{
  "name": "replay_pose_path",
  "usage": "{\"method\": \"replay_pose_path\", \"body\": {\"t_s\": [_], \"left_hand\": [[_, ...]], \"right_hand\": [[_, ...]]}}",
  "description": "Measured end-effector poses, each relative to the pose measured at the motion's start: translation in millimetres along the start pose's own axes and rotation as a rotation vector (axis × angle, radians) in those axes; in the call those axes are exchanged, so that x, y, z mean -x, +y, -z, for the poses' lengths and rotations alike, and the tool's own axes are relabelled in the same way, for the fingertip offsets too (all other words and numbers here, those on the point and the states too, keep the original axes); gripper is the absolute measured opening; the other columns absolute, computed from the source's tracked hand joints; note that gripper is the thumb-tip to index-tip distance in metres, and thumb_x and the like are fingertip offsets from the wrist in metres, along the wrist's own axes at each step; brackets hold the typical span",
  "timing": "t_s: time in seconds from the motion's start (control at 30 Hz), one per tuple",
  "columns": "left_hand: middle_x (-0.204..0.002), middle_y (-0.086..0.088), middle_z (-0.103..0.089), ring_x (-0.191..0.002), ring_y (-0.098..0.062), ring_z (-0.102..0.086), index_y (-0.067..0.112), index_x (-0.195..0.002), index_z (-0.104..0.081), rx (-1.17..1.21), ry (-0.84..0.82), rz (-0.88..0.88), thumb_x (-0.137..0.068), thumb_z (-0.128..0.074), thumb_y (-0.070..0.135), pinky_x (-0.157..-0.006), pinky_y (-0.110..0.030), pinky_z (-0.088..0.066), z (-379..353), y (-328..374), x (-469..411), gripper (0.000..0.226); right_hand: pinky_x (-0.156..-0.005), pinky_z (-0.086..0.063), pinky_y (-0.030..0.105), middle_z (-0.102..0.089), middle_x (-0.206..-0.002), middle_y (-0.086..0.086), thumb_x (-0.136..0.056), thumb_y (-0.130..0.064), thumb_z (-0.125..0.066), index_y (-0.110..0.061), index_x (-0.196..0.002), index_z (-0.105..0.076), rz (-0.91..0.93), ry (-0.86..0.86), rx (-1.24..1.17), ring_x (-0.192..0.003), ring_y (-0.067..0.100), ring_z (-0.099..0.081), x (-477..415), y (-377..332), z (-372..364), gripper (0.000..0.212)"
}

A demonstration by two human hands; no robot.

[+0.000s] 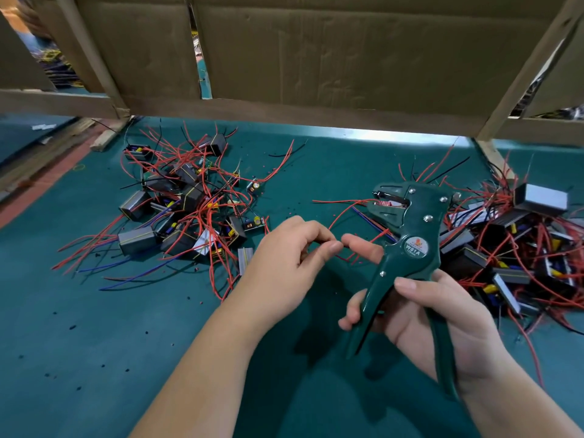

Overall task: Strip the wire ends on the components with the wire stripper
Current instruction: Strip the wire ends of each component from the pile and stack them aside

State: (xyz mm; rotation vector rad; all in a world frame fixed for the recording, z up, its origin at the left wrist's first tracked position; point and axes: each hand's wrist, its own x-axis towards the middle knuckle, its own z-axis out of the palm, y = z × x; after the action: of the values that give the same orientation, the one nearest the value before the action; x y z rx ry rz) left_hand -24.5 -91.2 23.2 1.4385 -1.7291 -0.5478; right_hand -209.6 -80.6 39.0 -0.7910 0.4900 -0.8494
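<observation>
My right hand point(442, 314) grips the two handles of a dark green wire stripper point(410, 235), jaws pointing up and left. A red wire point(344, 213) runs into the jaws. My left hand point(284, 263) is just left of the tool, with fingers curled and thumb and forefinger pinching a red wire point(343, 257) near the tip of my right forefinger. One pile of small black components with red, black and blue wires point(186, 210) lies to the left. A second pile point(512, 248) lies to the right, behind the stripper.
The work surface is a green mat point(126, 343) dotted with small bits of stripped insulation. A cardboard wall on a wooden frame point(316, 58) closes the back. A slanted wooden post point(493, 153) stands at the right rear.
</observation>
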Motion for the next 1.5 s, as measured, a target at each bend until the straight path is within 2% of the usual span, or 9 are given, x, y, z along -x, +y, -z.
{"method": "replay_pose_path", "body": {"t_s": [0.23,0.37,0.53,0.67,0.87,1.07,1.17,1.4,1.5], "left_hand": [[-0.062,0.006,-0.056,-0.058,-0.004,-0.044,0.026,-0.076,-0.066,0.263,-0.05,0.041,-0.086,-0.06,0.035,-0.057,-0.025,-0.036,-0.1,7.8,3.2,0.015],[-0.051,0.011,-0.048,-0.048,-0.004,-0.034,0.017,-0.065,-0.068,0.518,-0.04,0.109,-0.079,-0.072,0.026,-0.046,-0.014,-0.026,4.2,12.0,3.5,0.017],[-0.054,0.002,-0.055,-0.038,-0.003,-0.032,0.021,-0.071,-0.07,0.657,0.101,0.085,-0.082,-0.066,0.027,-0.04,-0.013,-0.028,17.6,13.6,0.2,0.013],[-0.086,-0.03,-0.067,-0.033,-0.004,-0.034,0.028,-0.069,-0.075,0.747,0.133,0.107,-0.079,-0.067,0.027,-0.038,-0.015,-0.028,18.3,17.7,0.5,0.013],[-0.078,-0.007,-0.074,-0.041,-0.008,-0.037,0.021,-0.065,-0.071,0.996,0.073,0.115,-0.078,-0.07,0.021,-0.045,-0.019,-0.024,17.4,19.8,1.5,0.012],[-0.048,0.001,-0.061,-0.03,-0.004,-0.032,0.024,-0.062,-0.07,0.87,0.02,0.178,-0.079,-0.065,0.022,-0.035,-0.012,-0.023,20.1,22.7,2.6,0.018],[-0.038,0.004,-0.048,-0.031,-0.007,-0.033,0.025,-0.06,-0.069,0.784,0.046,0.209,-0.07,-0.074,0.025,-0.035,-0.009,-0.024,21.8,22.3,3.5,0.011],[-0.039,0.002,-0.045,-0.029,-0.004,-0.038,0.026,-0.059,-0.07,0.685,0.087,0.206,-0.071,-0.069,0.021,-0.035,-0.01,-0.027,22.4,20.8,3.6,0.012],[-0.038,0.005,-0.043,-0.03,-0.003,-0.039,0.027,-0.061,-0.07,0.64,0.076,0.204,-0.071,-0.067,0.021,-0.035,-0.01,-0.029,24.0,20.6,3.7,0.013]], "right_hand": [[-0.068,-0.05,0.054,-0.049,-0.108,0.037,-0.064,-0.025,-0.082,0.004,-0.124,-0.06,0.048,-0.042,0.029,-0.067,0.039,-0.059,0.8,-6.6,5.0,0.07],[-0.071,-0.053,0.052,-0.048,-0.136,0.03,-0.071,-0.025,-0.075,0.008,-0.123,-0.057,0.061,-0.08,-0.024,-0.07,0.038,-0.06,5.7,-20.1,14.8,0.065],[-0.059,-0.053,0.051,-0.06,-0.12,0.03,-0.068,-0.009,-0.057,0.012,-0.108,-0.06,0.042,0.224,0.2,-0.059,0.04,-0.059,1.7,-21.6,25.6,0.045],[-0.06,-0.053,0.05,-0.065,-0.1,0.033,-0.062,-0.006,-0.07,0.002,-0.101,-0.07,-0.109,0.126,0.204,-0.059,0.042,-0.06,0.9,-8.3,19.6,0.039],[-0.067,-0.048,0.055,-0.064,-0.093,0.031,-0.057,-0.022,-0.087,0.005,-0.113,-0.063,-0.185,-0.05,0.083,-0.064,0.044,-0.059,1.3,1.0,12.6,0.067],[-0.089,-0.049,0.049,-0.062,-0.115,0.025,-0.094,-0.005,-0.055,0.012,-0.129,-0.048,-0.165,-0.359,-0.092,-0.091,0.04,-0.064,-2.9,-10.6,2.6,0.039],[-0.079,-0.045,0.056,-0.062,-0.101,0.029,-0.086,-0.018,-0.067,0.011,-0.127,-0.049,-0.242,-0.306,0.031,-0.077,0.041,-0.061,3.4,-7.8,9.7,0.053],[-0.074,-0.044,0.054,-0.064,-0.085,0.024,-0.088,-0.03,-0.066,0.005,-0.115,-0.059,-0.283,-0.304,0.046,-0.072,0.039,-0.061,6.1,-3.0,16.0,0.044],[-0.07,-0.034,0.06,-0.065,-0.082,0.022,-0.086,-0.037,-0.068,0.001,-0.11,-0.062,-0.266,-0.278,0.103,-0.069,0.039,-0.062,7.4,-1.9,16.9,0.045]]}}
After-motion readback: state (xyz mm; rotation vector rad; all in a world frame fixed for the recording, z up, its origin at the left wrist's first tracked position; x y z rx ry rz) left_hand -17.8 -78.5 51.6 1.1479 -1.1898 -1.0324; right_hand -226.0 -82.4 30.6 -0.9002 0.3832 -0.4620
